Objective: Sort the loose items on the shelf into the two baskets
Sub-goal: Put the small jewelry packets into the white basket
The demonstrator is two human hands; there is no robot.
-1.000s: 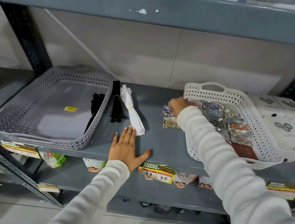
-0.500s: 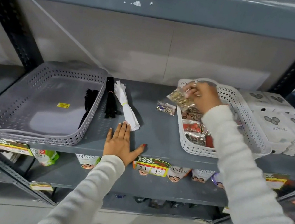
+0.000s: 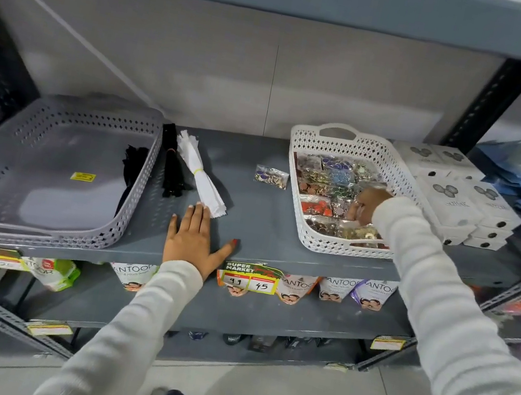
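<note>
- head view: a grey metal shelf (image 3: 247,226) carries a grey basket (image 3: 133,202) on the left and a white basket (image 3: 296,165) on the right.
- the left hand (image 3: 190,242) lies flat on the shelf near its front edge, fingers spread, gripping nothing; its fingertips sit just beside the lower end of a white bundle (image 3: 201,178).
- the right hand (image 3: 367,204) is down inside the white basket among shiny packets (image 3: 328,178); whether its fingers are closed on one i cannot tell.
- one small packet (image 3: 271,176) lies loose on the shelf, just left of the white basket.
- a black bundle (image 3: 172,164) lies beside the white bundle, against the grey basket's outer wall.
- another black bundle (image 3: 131,171) lies inside the grey basket, along its right wall.
- white boxes (image 3: 458,194) are stacked to the right of the white basket.
</note>
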